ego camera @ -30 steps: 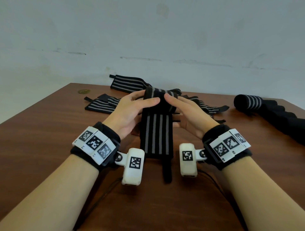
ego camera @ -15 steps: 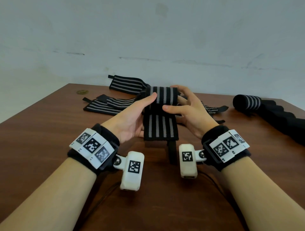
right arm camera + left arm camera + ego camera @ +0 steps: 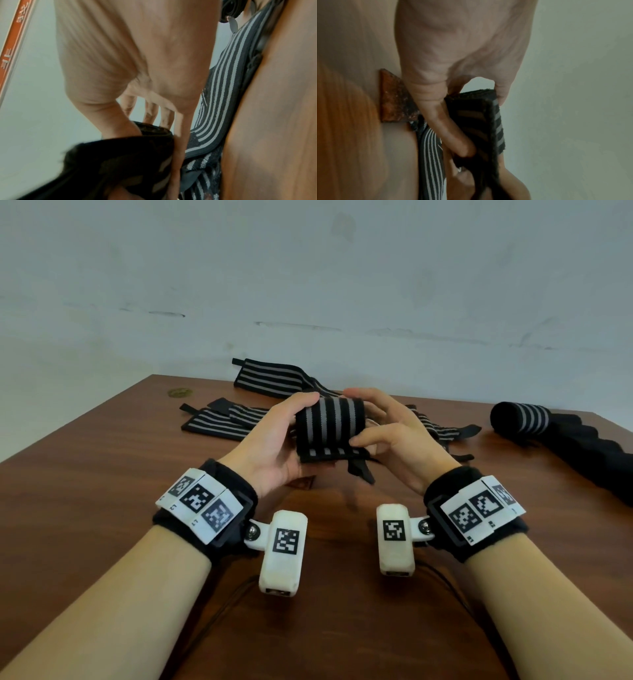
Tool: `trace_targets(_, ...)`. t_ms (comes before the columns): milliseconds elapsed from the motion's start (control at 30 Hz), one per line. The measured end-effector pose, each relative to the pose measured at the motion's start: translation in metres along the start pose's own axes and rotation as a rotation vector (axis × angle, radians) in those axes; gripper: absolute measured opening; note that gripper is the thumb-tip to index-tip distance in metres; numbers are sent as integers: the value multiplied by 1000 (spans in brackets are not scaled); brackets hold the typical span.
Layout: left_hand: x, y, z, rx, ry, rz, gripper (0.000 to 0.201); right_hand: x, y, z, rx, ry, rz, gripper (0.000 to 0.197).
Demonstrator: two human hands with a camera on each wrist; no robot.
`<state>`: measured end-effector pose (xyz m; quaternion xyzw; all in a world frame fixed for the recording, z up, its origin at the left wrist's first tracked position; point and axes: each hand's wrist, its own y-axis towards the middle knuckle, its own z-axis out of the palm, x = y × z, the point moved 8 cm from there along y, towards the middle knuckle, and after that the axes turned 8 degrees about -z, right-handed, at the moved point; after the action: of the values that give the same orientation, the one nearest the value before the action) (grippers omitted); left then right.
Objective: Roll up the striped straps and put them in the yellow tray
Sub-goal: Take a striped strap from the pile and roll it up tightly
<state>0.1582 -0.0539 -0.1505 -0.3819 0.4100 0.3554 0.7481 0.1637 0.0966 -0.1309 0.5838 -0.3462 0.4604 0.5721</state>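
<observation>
A black strap with grey stripes [image 3: 330, 429] is wound into a thick roll and held above the table between both hands. My left hand [image 3: 291, 433] grips its left end, thumb on top and fingers underneath. The right hand [image 3: 368, 419] grips the right end, thumb on the front and fingers curled over the back. A short flap and a thin black tail [image 3: 359, 470] hang below the roll. The left wrist view shows the roll [image 3: 477, 121] pinched by my left hand [image 3: 471, 102]. In the right wrist view, the strap [image 3: 128, 155] sits under the right hand [image 3: 154, 121]. No yellow tray is in view.
Unrolled striped straps lie on the brown table [image 3: 102, 474] behind the hands: one far back [image 3: 274, 378], one at the left [image 3: 222, 422], one at the right [image 3: 442, 429]. A rolled strap [image 3: 520, 421] rests at the far right against black fabric [image 3: 589, 453]. A small round disc [image 3: 180, 392] lies far left.
The hanging length of the strap has been wound onto the roll, which grew thicker. Both hands rose slightly with it; only a short flap and the tail hang now.
</observation>
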Motion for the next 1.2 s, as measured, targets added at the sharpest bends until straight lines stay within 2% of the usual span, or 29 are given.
trace_targets(67,-6,-1,-2,-15,-10,61,32,-5,-1,0,-18,-1,68,48)
trace_targets(167,-8,-2,0,4,-2,90,27,-16,-7,4,15,-58,223,60)
trace_targets(233,-7,-3,4,45,13,78,23,-18,-10,7,25,-56,256,55)
trace_targets(300,-7,-3,5,61,10,76,22,-15,-8,4,-10,-60,230,47)
trace_targets(400,-8,1,-1,40,-20,91,32,-11,-5,-3,-61,-64,156,43)
trace_targets(567,-6,6,-3,38,13,81,36,-8,-4,-4,-77,-42,101,56)
trace_targets(700,-9,9,-6,30,53,113,33,-11,-4,-8,-44,-16,115,54)
trace_targets(833,-13,11,-11,3,81,159,52,-12,-3,-9,-17,-31,113,63)
trace_targets(900,-14,12,-13,-8,75,169,60,-8,-1,-14,-37,-119,71,69)
trace_targets(967,-15,12,-13,-5,64,177,60,0,-1,-18,-72,-197,17,75)
trace_targets(1100,-14,12,-13,-18,54,180,58,6,-3,-19,-111,-218,-15,71)
trace_targets(1200,-12,14,-13,-48,62,186,55,4,-2,-21,-134,-250,-4,83)
